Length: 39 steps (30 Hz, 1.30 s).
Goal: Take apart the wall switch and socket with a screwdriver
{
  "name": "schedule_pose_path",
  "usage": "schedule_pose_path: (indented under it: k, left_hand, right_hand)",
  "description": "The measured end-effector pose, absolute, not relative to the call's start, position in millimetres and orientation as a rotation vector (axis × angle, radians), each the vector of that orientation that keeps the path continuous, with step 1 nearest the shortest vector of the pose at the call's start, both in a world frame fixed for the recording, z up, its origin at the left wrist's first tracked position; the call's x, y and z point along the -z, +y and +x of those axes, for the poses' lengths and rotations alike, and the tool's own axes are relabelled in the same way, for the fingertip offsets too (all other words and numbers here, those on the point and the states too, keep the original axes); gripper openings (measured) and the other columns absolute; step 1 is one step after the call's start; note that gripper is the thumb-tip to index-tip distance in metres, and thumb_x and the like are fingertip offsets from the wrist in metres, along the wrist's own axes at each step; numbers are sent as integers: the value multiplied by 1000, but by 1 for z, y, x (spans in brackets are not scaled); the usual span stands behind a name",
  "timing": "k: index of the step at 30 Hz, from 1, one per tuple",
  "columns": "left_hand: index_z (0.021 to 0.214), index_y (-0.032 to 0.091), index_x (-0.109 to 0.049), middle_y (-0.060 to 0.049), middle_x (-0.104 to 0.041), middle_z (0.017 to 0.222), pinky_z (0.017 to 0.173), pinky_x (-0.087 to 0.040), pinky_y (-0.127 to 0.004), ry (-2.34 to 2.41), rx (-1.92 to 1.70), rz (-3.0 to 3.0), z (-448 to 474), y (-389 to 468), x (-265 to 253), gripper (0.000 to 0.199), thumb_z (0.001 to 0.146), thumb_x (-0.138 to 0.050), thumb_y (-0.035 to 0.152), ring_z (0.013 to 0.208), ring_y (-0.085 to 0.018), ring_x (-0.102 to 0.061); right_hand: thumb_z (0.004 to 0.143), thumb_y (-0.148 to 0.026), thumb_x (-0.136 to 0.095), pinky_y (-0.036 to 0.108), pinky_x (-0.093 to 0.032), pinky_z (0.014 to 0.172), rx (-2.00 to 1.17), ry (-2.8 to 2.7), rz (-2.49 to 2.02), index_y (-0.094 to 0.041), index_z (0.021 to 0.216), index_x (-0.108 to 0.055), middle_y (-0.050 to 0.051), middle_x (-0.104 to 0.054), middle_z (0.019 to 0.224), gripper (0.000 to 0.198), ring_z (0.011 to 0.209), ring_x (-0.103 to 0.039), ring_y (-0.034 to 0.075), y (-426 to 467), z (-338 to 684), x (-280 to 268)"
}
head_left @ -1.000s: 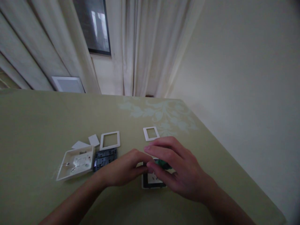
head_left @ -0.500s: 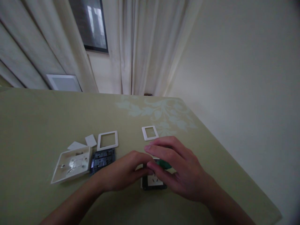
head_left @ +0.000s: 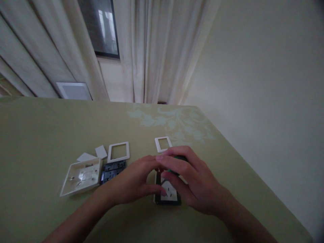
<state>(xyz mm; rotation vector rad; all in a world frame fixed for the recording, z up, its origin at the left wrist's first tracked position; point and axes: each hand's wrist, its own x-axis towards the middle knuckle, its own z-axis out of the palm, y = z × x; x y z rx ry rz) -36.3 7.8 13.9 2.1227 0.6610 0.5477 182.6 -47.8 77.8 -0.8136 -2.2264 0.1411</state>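
- Pale curtains (head_left: 152, 50) and a dark window (head_left: 100, 27) are hanging at twelve o'clock, beyond a table (head_left: 37, 135) that is wearing an olive cloth with a faint floral print.
- Lying at nine o'clock from the hands is a white back box (head_left: 81, 176), open side up, with two small white plates (head_left: 93, 154) just behind it; they are sitting apart like set-aside pieces.
- Next to the box, a dark switch insert (head_left: 113, 169) is resting flat, and a large white frame (head_left: 118, 152) is lying just beyond it.
- Coming in from seven o'clock, the left hand (head_left: 134, 182) is curling its fingers against the socket module (head_left: 167, 194), seemingly bracing it on the table.
- A small white frame (head_left: 162, 144) is lying at twelve o'clock from the module, near the fingertips.
- Arching over from five o'clock, the right hand (head_left: 194, 184) is pinching a small green part (head_left: 174, 172) above the module's far edge; what the part is I cannot tell, since fingers are hiding most of it.
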Motion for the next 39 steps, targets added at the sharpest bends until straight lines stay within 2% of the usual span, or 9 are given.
schedule_pose_path:
  k: [5, 9, 13, 21, 25, 28, 31, 36, 39]
  left_hand:
    - [136, 24, -71, -14, -71, 136, 111, -50, -61, 744, -269, 2334, -29, -3, -4, 74, 70, -101, 39, 127, -43, -64]
    - [140, 29, -69, -11, -67, 139, 111, -51, -55, 751, -254, 2260, -25, -9, -1, 73, 72, -96, 37, 127, -39, -64]
    - [143, 22, -65, -13, -63, 136, 105, -54, -54, 794, -93, 2286, -25, -10, -9, 79, 70, -94, 32, 124, -39, -62]
    - [130, 20, -64, -9, -62, 129, 101, -55, -51, 741, -166, 2348, -25, -9, -15, 71, 65, -93, 27, 117, -34, -61]
    - [137, 23, -58, -9, -60, 135, 107, -54, -51, 726, -291, 2388, -34, -5, -21, 76, 69, -90, 24, 125, -34, -57]
    - [140, 26, -54, -9, -57, 138, 109, -54, -52, 744, -367, 2417, -41, -1, -26, 75, 73, -88, 24, 128, -34, -57]
    - [144, 28, -50, -9, -54, 139, 107, -56, -50, 787, -426, 2414, -47, 3, -30, 75, 78, -86, 23, 125, -31, -61]
    - [150, 32, -49, -9, -53, 142, 105, -58, -48, 851, -536, 2436, -54, 10, -29, 79, 80, -81, 15, 125, -31, -64]
    - [153, 34, -52, -9, -54, 147, 117, -50, -54, 909, -729, 2394, -52, 13, -20, 76, 84, -76, 12, 138, -33, -57]
  right_hand:
    - [106, -10, -63, 29, -60, 106, -42, -2057, -809, -17, 144, -60, 10, -67, 127, 38, 124, -66, 19, -46, 194, -89]
    - [106, -9, -64, 28, -61, 103, -24, -2059, -866, -18, 143, -61, 10, -67, 129, 38, 119, -67, 18, -41, 198, -91]
    - [109, -11, -59, 35, -61, 104, -57, -2151, -928, -21, 147, -58, 12, -64, 133, 40, 125, -66, 22, -40, 198, -88]
    - [107, -7, -46, 39, -56, 104, -329, -2154, -1088, -21, 146, -61, 12, -63, 132, 44, 120, -65, 22, -20, 213, -80]
    - [110, -26, -59, 34, -51, 94, -588, -2169, -1186, -18, 117, -74, 6, -75, 110, 19, 103, -69, 21, 7, 224, -67]
    - [111, -48, -60, 32, -48, 83, -943, -2274, -1232, -18, 106, -78, 4, -77, 98, 35, 92, -69, 21, 16, 227, -60]
    - [108, -53, -64, 30, -48, 78, -1155, -2301, -1152, -18, 108, -79, 4, -79, 98, 38, 90, -70, 21, 18, 222, -54]
    - [103, -42, -72, 27, -49, 75, -1006, -2169, -1122, -18, 101, -78, 2, -76, 90, 25, 84, -68, 17, 21, 214, -42]
    - [105, -40, -69, 24, -46, 66, -867, -2099, -1138, -17, 100, -75, -1, -71, 81, 25, 70, -62, 13, 25, 216, -38]
